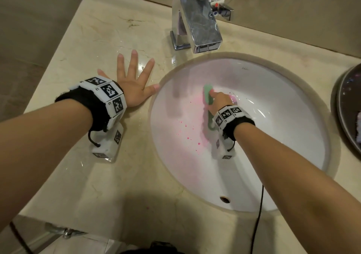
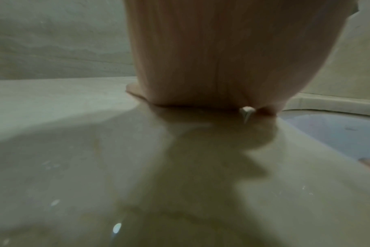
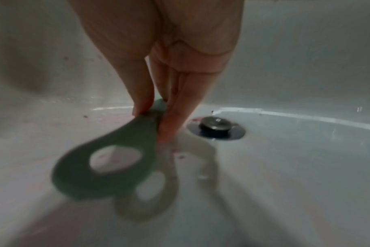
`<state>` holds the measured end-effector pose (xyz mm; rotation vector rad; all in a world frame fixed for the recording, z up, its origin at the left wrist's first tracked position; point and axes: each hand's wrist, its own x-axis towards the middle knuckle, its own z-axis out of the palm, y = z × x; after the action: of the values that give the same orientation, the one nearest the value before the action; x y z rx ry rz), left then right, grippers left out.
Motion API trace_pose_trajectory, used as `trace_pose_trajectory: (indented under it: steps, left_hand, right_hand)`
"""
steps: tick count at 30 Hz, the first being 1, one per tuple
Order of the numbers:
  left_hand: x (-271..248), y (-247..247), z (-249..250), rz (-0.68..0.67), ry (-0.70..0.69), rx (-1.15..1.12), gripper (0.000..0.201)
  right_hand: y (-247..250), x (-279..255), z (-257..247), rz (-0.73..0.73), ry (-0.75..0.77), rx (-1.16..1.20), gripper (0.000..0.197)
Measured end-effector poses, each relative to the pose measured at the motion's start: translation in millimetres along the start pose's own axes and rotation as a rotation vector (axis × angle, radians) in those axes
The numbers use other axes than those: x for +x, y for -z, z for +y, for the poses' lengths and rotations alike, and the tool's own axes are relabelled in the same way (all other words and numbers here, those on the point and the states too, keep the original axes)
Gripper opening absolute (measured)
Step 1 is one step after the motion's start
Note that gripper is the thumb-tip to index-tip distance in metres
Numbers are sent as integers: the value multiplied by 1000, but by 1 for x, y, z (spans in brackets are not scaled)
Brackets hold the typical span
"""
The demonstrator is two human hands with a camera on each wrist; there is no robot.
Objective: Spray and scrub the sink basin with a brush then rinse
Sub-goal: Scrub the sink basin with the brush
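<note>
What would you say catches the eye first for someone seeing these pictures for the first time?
Probably the pink spatter and haze across the left side of the white sink basin, where the right hand grips a green brush against the porcelain. Next, the left hand lies flat with fingers spread on the wet beige countertop left of the basin, below the chrome faucet.

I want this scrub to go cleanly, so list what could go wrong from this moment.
1. The right hand only pinches the green brush by its handle with fingertips; on the wet basin it may slip or twist.
2. Pink spray residue dots the basin wall beside the brush; spots could be missed before rinsing.
3. The left hand presses flat on the wet-looking countertop beside the rim and might slide.
</note>
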<state>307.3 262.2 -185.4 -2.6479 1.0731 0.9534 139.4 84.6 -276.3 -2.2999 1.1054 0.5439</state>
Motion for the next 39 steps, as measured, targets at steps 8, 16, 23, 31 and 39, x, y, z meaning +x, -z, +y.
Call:
trace_pose_trajectory:
  steps: [8,16,23,31,39]
  left_hand:
    - [-1,0,2,19,1,-8,66]
    - [1,-1,0,14,4,2,67]
    - [1,-2,0,16,2,1,66]
    - [3,-3,0,21,4,5,66]
    - [3,-2,-1,30,13,6,66]
  right_hand:
    - [-1,-3,14,-54,24,-155,45]
    - [-16,-1,-32,-40,-149,474,41]
    - [-14,10,-18,61,-227,480,41]
    - [-39,-4,-36,-105,-40,351,57]
    - [3,4,-1,44,-84,-32,26]
